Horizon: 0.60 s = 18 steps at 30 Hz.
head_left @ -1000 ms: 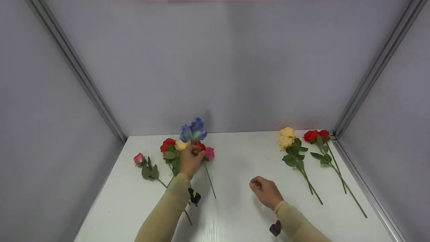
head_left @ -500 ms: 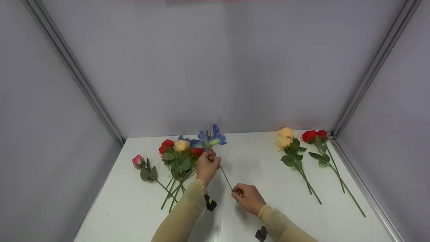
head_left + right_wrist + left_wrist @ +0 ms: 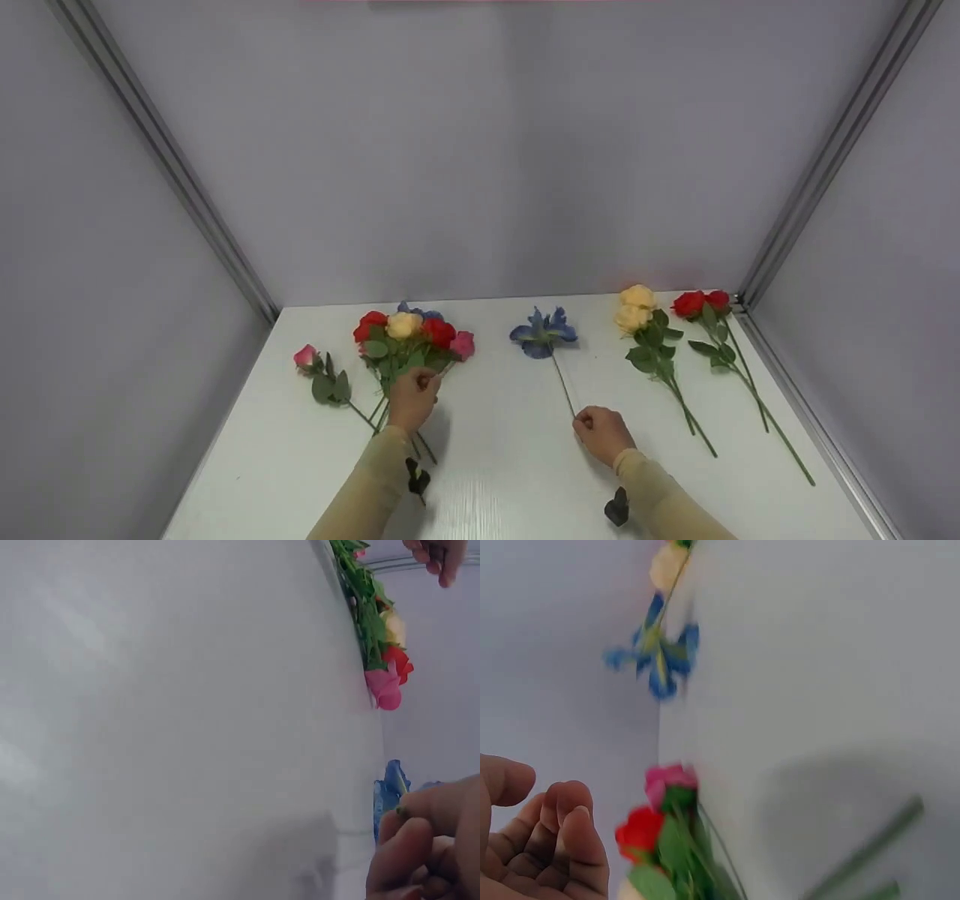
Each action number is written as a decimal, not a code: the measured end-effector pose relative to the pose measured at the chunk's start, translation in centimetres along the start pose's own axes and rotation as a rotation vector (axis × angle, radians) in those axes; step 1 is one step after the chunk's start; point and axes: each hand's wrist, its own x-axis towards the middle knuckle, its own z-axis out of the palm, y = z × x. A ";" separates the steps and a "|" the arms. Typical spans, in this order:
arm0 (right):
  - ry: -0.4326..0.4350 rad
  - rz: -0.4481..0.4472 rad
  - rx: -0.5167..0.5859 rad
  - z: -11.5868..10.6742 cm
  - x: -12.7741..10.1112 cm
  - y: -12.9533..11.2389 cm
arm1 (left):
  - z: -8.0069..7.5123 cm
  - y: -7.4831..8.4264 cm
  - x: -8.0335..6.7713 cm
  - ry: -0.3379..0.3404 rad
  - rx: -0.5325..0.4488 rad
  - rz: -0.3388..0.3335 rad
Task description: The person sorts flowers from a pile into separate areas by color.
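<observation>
My right hand [image 3: 602, 435] pinches the lower end of a blue iris's thin stem between thumb and finger. The iris [image 3: 541, 331] points toward the back wall, its bloom near the table's rear middle. In the right wrist view, the fingers partly cover the blue petals [image 3: 386, 795]. My left hand [image 3: 412, 397] hovers over the stems of a mixed flower pile, fingers loosely curled. The left wrist view shows the thumb apart from the fingers [image 3: 581, 844] and nothing held. That pile has a cream rose [image 3: 404, 325], red roses [image 3: 439, 332] and a pink rose [image 3: 463, 344].
Another blue flower [image 3: 420, 311] shows behind the pile. A pink rosebud [image 3: 305, 356] lies at the far left. Yellow roses [image 3: 637, 307] and red roses [image 3: 690, 304] lie on the right of the white table [image 3: 510, 480]. Grey walls [image 3: 480, 150] enclose the back and sides.
The left hand lifted the blue iris from the pile and moved right; the right hand took its stem and carried it rightward. The left hand let go and returned to the pile.
</observation>
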 end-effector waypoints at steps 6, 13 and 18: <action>-0.003 0.146 -0.021 -0.1 0.6 1.2 | -4.0 -3.7 -0.5 0.065 0.193 -0.028; -0.003 0.210 -0.039 0.0 1.4 1.4 | -5.9 -6.7 -1.5 0.089 0.313 -0.082; 0.003 0.219 -0.068 -0.2 2.2 1.6 | -5.9 -7.5 -1.8 0.071 0.338 -0.098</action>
